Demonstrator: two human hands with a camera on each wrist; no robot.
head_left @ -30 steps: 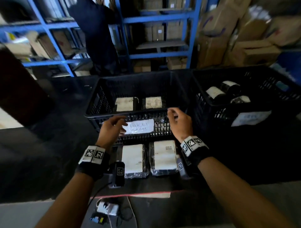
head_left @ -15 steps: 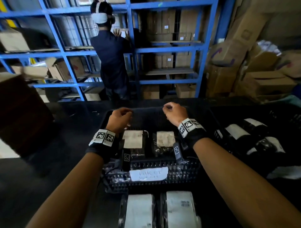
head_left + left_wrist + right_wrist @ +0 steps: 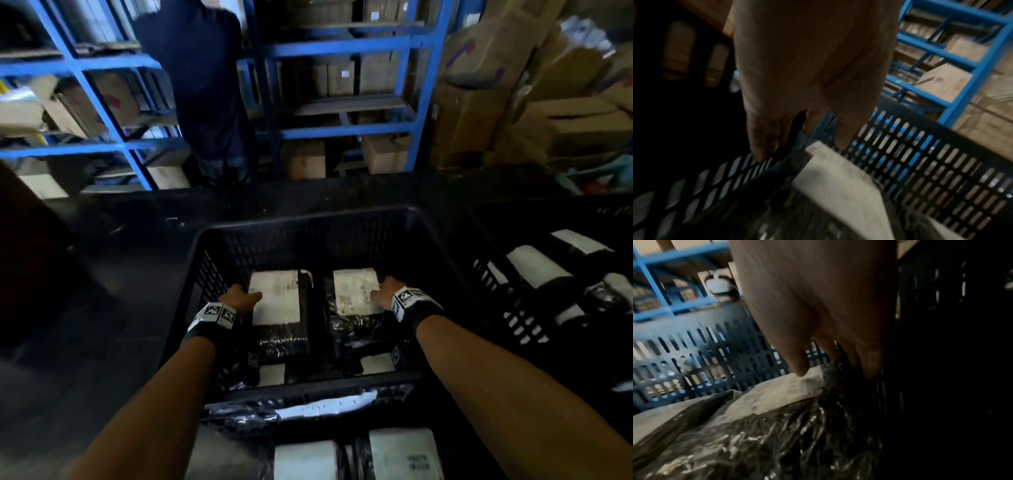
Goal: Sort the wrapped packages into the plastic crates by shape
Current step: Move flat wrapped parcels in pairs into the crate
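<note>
A black plastic crate [image 3: 308, 219] stands in front of me with two flat rectangular wrapped packages side by side in it. My left hand [image 3: 241, 299] is down inside at the left package [image 3: 277, 301]. Its fingers [image 3: 760, 146] reach straight down between the crate wall and the package [image 3: 838, 178], with the thumb over the white label. My right hand [image 3: 385, 294] is at the right package [image 3: 354, 294]. Its thumb tip touches the label [image 3: 777, 395] and its straight fingers [image 3: 869, 366] run down the package's right side. Neither package is lifted.
A second black crate [image 3: 479, 212] on the right holds several cylindrical wrapped packages [image 3: 534, 270]. Two more flat packages [image 3: 308, 459] [image 3: 400, 452] lie on the dark table below the centre crate. A person [image 3: 202, 85] stands at blue shelving [image 3: 342, 48]; cardboard boxes [image 3: 513, 85] are stacked at the back right.
Both hands rose from the crate's front rim, passed over it with fingers curled, then dropped inside onto the outer edges of the two flat packages. The head view has shifted.
</note>
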